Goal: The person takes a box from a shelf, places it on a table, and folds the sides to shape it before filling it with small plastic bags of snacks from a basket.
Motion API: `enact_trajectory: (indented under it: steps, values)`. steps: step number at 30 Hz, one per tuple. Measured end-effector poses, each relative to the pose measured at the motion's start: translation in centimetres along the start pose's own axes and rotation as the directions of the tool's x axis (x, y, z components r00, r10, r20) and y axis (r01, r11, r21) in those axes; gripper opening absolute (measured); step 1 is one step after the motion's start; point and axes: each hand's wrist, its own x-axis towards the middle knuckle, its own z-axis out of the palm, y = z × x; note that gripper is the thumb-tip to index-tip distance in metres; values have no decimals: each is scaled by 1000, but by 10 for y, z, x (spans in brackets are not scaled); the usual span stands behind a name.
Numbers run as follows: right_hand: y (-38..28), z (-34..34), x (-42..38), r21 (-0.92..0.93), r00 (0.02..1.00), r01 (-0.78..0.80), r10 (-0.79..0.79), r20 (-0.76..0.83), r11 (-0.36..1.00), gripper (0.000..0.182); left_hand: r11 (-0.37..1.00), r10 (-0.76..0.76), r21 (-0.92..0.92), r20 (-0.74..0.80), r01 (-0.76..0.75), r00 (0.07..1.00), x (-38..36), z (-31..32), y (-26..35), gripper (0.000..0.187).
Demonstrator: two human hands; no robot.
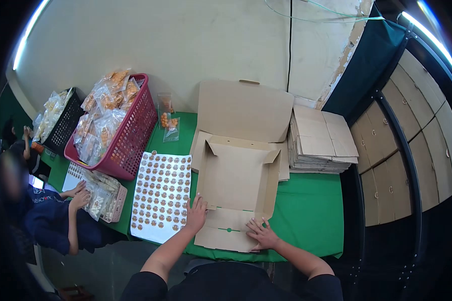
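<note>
Folding a flat cardboard box (238, 175) into shape on the green tabletop (306, 210), and sitting roughly midway by the look of it. Already standing: the two side walls and the back wall, with corner tabs tucked inward at the rear. Still lying flat: the front flap (226, 231), resting near the tabletop's front edge. Still hanging open: the big lid panel (243, 110), leaning back against the wall behind.

Pressing down with the left hand (196, 213), fingers spread, right at the box's front left corner, beside the sticker sheet (160, 195). Pressing down with the right hand (261, 235) too, fingers splayed flat on the front flap near its right end. Pinching nothing with either hand.

Looking plain, brown, clean and unprinted, apart from small green marks along the front fold line. Showing an empty interior.

Waiting just to the right: a stack of flat blanks (321, 140), touching the box's edge. Sitting to the left: a red basket (130, 135) full of bagged snacks, and farther left a co-worker's hands (79, 195) handling packets.
</note>
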Motion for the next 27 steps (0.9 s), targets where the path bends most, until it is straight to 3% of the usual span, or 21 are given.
enact_trajectory:
  steps: [5,10,14,16,17,19,23,26,27]
  values:
    - [-2,3,1,81,998,64,-64,-5,995,77,998,-33,-61,-23,31,999,-1,3,1,32]
    - [-4,-10,5,32,987,45,-49,151,998,74,997,-38,-66,-9,38,999,-1,-1,3,32]
    - [-12,-18,2,32,981,102,-106,162,994,70,998,-43,-50,-5,42,999,-2,0,1,32]
    - [-14,-12,-1,85,999,19,-23,37,996,64,998,-41,-39,5,41,999,-2,-3,2,32]
    - [-8,-11,-1,83,999,25,-28,39,996,64,999,-41,-27,14,41,999,-1,-3,2,32]
    - [2,-11,-6,256,990,94,-64,-122,962,52,999,-39,-30,16,40,999,-2,0,0,33]
    - [21,-8,2,177,987,79,-52,-152,981,34,999,-30,-32,19,31,999,-1,1,0,34]
    - [34,-9,16,85,954,72,-44,-298,994,28,998,-29,-57,14,29,1000,0,-3,2,34]
    - [41,-10,22,138,945,0,45,-325,990,25,998,-29,-57,12,29,1000,0,-2,2,34]
